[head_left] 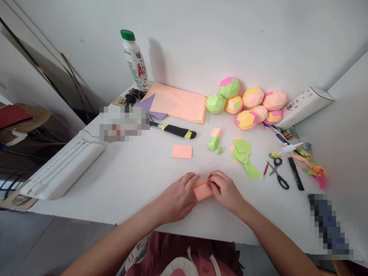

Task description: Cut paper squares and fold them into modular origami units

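Observation:
Both my hands rest near the front edge of the white table. My left hand and my right hand pinch the two ends of a small folded orange paper between them, fingers closed on it. A flat orange paper square lies just beyond the hands. Further back sit small folded green and orange paper pieces and a loose pile of green paper squares.
Several paper polyhedron balls cluster at the back wall beside a stack of orange sheets. A bottle, a utility knife, scissors, a black pen and a white keyboard-like object lie around.

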`<move>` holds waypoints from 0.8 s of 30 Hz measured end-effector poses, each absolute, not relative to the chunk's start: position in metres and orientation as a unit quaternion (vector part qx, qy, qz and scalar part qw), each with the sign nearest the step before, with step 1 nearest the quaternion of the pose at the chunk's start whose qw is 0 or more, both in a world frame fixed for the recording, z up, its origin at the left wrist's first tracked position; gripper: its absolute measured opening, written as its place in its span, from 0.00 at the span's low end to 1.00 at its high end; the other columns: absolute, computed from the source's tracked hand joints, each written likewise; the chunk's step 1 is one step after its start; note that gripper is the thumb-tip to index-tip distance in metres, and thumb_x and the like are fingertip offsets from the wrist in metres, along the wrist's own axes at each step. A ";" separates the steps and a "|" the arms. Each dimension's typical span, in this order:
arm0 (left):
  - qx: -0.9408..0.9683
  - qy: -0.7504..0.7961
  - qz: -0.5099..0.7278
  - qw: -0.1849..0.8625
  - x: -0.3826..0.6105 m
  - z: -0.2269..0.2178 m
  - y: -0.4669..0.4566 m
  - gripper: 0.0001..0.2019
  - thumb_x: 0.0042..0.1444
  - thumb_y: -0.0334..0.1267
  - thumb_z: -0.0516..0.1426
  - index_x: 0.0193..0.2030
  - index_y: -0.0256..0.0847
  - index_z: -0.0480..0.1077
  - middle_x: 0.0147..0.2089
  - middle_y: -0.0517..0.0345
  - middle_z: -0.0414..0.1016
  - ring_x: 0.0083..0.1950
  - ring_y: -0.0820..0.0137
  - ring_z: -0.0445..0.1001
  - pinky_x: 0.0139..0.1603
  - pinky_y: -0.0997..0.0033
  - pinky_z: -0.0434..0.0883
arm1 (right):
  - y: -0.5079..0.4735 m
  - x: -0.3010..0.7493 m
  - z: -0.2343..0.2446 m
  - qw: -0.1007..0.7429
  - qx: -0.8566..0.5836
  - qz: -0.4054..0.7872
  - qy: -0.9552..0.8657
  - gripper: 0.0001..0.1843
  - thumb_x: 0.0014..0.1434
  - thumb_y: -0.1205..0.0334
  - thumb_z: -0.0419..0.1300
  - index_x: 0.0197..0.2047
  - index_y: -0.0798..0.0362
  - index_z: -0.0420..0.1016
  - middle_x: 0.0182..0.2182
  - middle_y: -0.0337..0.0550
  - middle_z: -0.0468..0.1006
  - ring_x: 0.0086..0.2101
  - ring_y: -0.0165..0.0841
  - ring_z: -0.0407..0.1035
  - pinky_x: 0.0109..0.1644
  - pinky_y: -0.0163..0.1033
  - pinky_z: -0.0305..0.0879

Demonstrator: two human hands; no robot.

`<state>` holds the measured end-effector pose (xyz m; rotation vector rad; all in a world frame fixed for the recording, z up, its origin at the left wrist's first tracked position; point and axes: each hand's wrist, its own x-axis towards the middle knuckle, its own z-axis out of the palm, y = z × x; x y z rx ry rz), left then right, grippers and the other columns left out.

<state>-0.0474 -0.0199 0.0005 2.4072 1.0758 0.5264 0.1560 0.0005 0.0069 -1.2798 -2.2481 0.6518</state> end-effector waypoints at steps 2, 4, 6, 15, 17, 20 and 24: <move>0.864 0.395 0.206 0.235 -0.048 -0.004 -0.021 0.30 0.49 0.26 0.53 0.60 0.29 0.50 0.55 0.35 0.60 0.53 0.56 0.66 0.47 0.57 0.73 | 0.001 0.153 0.003 0.228 -0.484 0.199 -0.821 0.11 0.58 0.74 0.47 0.29 0.55 0.67 0.32 0.45 0.70 0.30 0.32 0.67 0.32 0.37 0.67; 0.857 0.402 0.229 0.229 -0.047 -0.007 -0.024 0.28 0.51 0.24 0.51 0.60 0.29 0.50 0.56 0.35 0.59 0.55 0.57 0.64 0.49 0.57 0.72 | -0.001 0.149 -0.002 0.219 -0.493 0.156 -0.827 0.12 0.59 0.74 0.46 0.29 0.55 0.66 0.30 0.45 0.69 0.28 0.32 0.65 0.31 0.36 0.65; 0.852 0.408 0.251 0.212 -0.045 -0.010 -0.029 0.25 0.53 0.24 0.50 0.59 0.28 0.51 0.56 0.35 0.59 0.55 0.56 0.63 0.50 0.56 0.71 | -0.003 0.147 -0.007 0.211 -0.496 0.116 -0.834 0.12 0.59 0.74 0.46 0.28 0.55 0.66 0.29 0.45 0.69 0.28 0.32 0.64 0.30 0.36 0.65; 0.853 0.451 0.242 0.101 -0.027 -0.019 -0.065 0.17 0.57 0.26 0.50 0.53 0.27 0.63 0.51 0.38 0.65 0.54 0.52 0.64 0.50 0.52 0.72 | -0.005 0.143 -0.013 0.191 -0.496 0.047 -0.846 0.14 0.60 0.75 0.45 0.27 0.56 0.66 0.29 0.46 0.69 0.29 0.32 0.64 0.31 0.35 0.64; 0.862 0.448 0.221 0.090 -0.026 -0.018 -0.067 0.17 0.57 0.27 0.51 0.53 0.26 0.64 0.50 0.39 0.66 0.54 0.51 0.64 0.52 0.52 0.71 | -0.004 0.143 -0.013 0.187 -0.493 0.049 -0.848 0.14 0.60 0.75 0.46 0.28 0.56 0.66 0.29 0.47 0.69 0.28 0.32 0.64 0.31 0.36 0.65; 0.876 0.433 0.199 0.078 -0.026 -0.016 -0.065 0.17 0.57 0.29 0.51 0.53 0.24 0.65 0.50 0.39 0.68 0.56 0.50 0.64 0.54 0.51 0.69 | -0.003 0.142 -0.011 0.183 -0.491 0.057 -0.850 0.13 0.61 0.75 0.46 0.28 0.57 0.67 0.29 0.47 0.69 0.29 0.32 0.65 0.32 0.36 0.65; 0.884 0.422 0.185 0.073 -0.027 -0.014 -0.061 0.16 0.58 0.31 0.51 0.51 0.24 0.66 0.50 0.39 0.69 0.56 0.50 0.65 0.54 0.52 0.70 | -0.002 0.142 -0.009 0.180 -0.486 0.069 -0.852 0.13 0.61 0.74 0.46 0.29 0.56 0.67 0.30 0.48 0.70 0.31 0.33 0.66 0.33 0.36 0.66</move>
